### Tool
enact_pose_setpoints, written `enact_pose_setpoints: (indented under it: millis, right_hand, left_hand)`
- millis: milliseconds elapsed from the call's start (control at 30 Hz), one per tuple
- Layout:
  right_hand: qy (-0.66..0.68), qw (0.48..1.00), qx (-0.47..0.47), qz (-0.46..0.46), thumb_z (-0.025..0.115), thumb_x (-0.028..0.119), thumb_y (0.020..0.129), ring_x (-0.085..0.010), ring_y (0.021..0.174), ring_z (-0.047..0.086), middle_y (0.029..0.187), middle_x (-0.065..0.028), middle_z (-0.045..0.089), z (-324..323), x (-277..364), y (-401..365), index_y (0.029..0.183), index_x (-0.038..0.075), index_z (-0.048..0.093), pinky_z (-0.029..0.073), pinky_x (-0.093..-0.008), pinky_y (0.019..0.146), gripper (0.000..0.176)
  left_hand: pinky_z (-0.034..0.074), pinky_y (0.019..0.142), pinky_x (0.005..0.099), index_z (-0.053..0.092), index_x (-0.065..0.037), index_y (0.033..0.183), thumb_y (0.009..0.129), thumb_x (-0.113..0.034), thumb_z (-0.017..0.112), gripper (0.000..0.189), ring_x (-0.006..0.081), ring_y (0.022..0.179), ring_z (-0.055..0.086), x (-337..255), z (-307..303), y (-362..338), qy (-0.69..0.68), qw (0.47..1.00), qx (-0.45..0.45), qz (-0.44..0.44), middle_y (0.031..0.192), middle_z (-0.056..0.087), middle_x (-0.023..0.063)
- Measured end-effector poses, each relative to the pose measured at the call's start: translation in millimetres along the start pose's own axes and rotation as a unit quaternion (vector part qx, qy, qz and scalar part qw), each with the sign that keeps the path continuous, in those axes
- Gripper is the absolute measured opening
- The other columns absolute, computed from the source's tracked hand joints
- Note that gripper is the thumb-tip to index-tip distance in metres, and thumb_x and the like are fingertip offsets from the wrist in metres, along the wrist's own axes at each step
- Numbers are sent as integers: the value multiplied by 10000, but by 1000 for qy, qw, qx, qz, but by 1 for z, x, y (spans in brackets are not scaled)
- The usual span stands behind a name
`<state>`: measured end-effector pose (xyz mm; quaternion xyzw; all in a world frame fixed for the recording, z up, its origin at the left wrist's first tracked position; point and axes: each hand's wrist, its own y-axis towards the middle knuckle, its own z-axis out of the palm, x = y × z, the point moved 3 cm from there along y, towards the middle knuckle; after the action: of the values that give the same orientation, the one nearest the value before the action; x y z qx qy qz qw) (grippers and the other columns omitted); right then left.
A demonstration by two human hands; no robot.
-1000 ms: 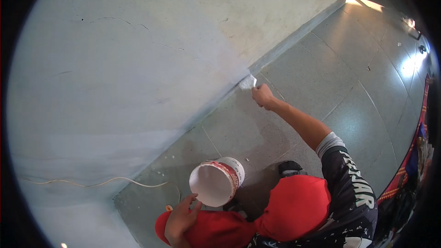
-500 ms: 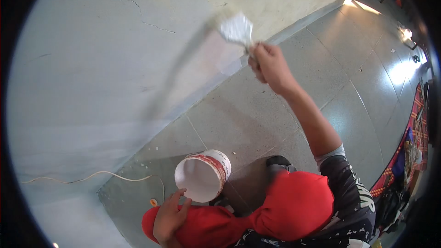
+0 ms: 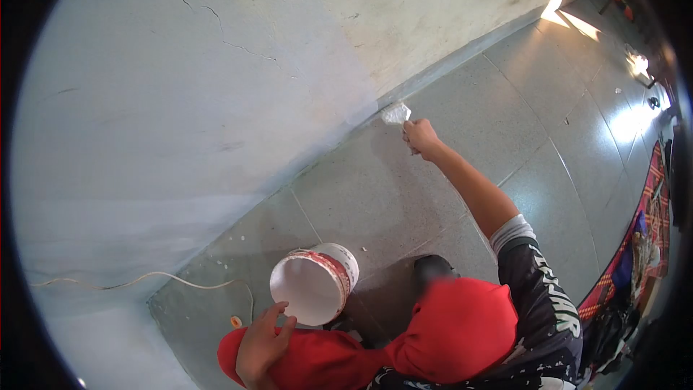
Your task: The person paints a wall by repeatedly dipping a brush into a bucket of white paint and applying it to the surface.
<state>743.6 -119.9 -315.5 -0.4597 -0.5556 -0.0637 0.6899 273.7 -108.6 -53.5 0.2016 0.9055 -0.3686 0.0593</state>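
My right hand (image 3: 421, 137) is closed around the handle of a wide brush (image 3: 396, 114), whose head is at the foot of the wall (image 3: 216, 87), where it meets the tiled floor. Near the bottom left, my left hand (image 3: 264, 343) rests on my red-clothed knee (image 3: 325, 357) with its fingers apart, by the rim of a white bucket (image 3: 345, 263). The bucket is tilted, with red-brown marks round its outside, and its inside looks white.
A pale cable (image 3: 159, 274) runs from the wall across the floor (image 3: 346, 202), with a small orange object (image 3: 236, 322) near it. A red checked cloth (image 3: 653, 195) and assorted items lie at the right edge. Cracks mark the wall.
My right hand has moved the brush down from the wall face to the base of the wall. My left hand still rests on the knee.
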Motion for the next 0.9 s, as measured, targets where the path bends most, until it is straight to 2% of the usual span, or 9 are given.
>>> enact_pose_setpoints:
  millis: [167,300,400,533,600,667,767,833,900]
  right_hand:
    - [1,1000,11,-13,462,170,927,-75,454,351,617,4,449,1,67,-28,762,27,520,266,-264,381,226]
    - [72,978,28,-194,477,221,985,-34,445,318,607,42,419,-9,138,-117,886,20,548,240,-219,375,235]
    - [128,951,63,-275,486,262,999,-31,430,301,607,54,415,-19,158,-134,926,32,559,236,-217,366,252]
    - [141,952,71,-261,499,291,989,-39,441,369,597,30,461,-9,120,-82,924,-1,590,289,-219,377,313]
    - [87,968,3,-237,519,297,973,-50,435,383,607,15,477,-4,76,-45,908,-10,604,298,-237,376,325]
    - [101,988,13,-114,527,288,960,-66,451,405,614,0,490,-7,31,-33,849,-17,603,306,-259,381,333]
    - [44,999,-12,-13,524,271,961,-77,462,414,615,-1,493,-14,-15,-16,812,-10,593,308,-267,384,325]
    - [27,999,-10,-14,521,262,962,-81,463,415,621,-4,496,-16,-7,-15,800,-5,585,309,-269,384,319]
    - [9,1000,-5,-14,518,254,964,-84,463,415,627,-8,500,-17,12,-15,788,0,578,310,-272,385,314]
  left_hand:
    - [498,889,353,534,-74,1284,932,-265,578,403,275,1141,587,-6,-1,1,-20,999,15,-20,1211,619,159]
    - [496,887,353,535,-73,1285,931,-269,578,406,278,1138,589,-13,0,10,-10,999,22,-21,1214,617,163]
    - [488,897,355,538,-72,1283,930,-267,576,404,285,1140,588,-13,-2,13,-7,999,30,-42,1215,617,165]
    - [478,913,361,542,-73,1282,930,-268,571,404,289,1148,584,-7,0,16,-11,999,25,-27,1221,615,168]
    - [476,918,361,540,-73,1285,930,-272,570,408,288,1150,584,-10,-2,15,-14,999,24,-32,1223,615,169]
    - [474,923,362,538,-74,1288,930,-276,570,413,288,1152,583,-11,-1,14,-19,999,22,-37,1225,615,170]
    - [490,845,388,546,-93,1268,916,-307,578,413,333,1059,603,-10,-2,17,-14,999,13,-37,1192,606,174]
    - [461,944,363,535,-69,1289,928,-277,571,418,285,1160,578,-13,-4,16,-18,998,33,-55,1226,615,164]
    - [462,943,362,536,-69,1288,929,-275,570,415,283,1158,578,-11,-3,15,-19,998,27,-47,1225,616,163]
